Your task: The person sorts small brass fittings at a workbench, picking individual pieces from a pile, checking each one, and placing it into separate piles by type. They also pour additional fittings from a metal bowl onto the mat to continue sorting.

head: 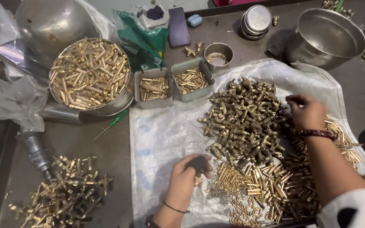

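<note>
Left hand (185, 175) fingers closed round a small dark tool (197, 162) over the white sheet (161, 135). Right hand (307, 112) fingers curled, pinching into the heap of dull brass fittings (243, 120), shiny pins (271, 185) nearby.

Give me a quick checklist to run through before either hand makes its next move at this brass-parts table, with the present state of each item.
1. Left hand grips the small dark tool: ok.
2. Right hand reaches the heap of dark brass T-shaped fittings: ok.
3. Right hand has a fitting pinched: cannot tell.
4. Loose brass tubes lie between the hands, within reach: ok.
5. Two small grey rectangular trays hold brass pieces: ok.
6. White woven plastic sheet lies flat under the parts: ok.
</note>
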